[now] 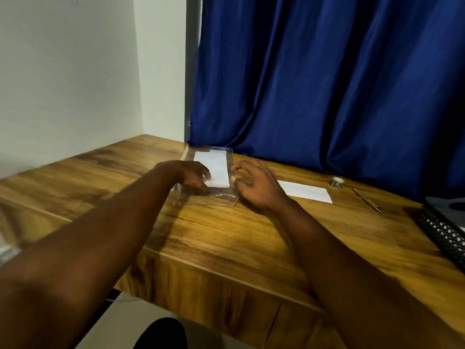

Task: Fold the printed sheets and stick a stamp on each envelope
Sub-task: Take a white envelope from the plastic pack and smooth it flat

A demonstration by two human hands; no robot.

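Head view is showing the left hand (191,176) pressing loose fingers on a likely slippery, floppy clear plastic packet (201,197) of white paper envelopes (216,165), while the right hand (254,187) is curling half-open at its easy-to-pinch right edge, and I cannot tell if it is holding it.

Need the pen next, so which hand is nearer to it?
Right. The right hand is left of the pen, with the loose white paper between them; the left hand is farther left, resting on the clear packet.
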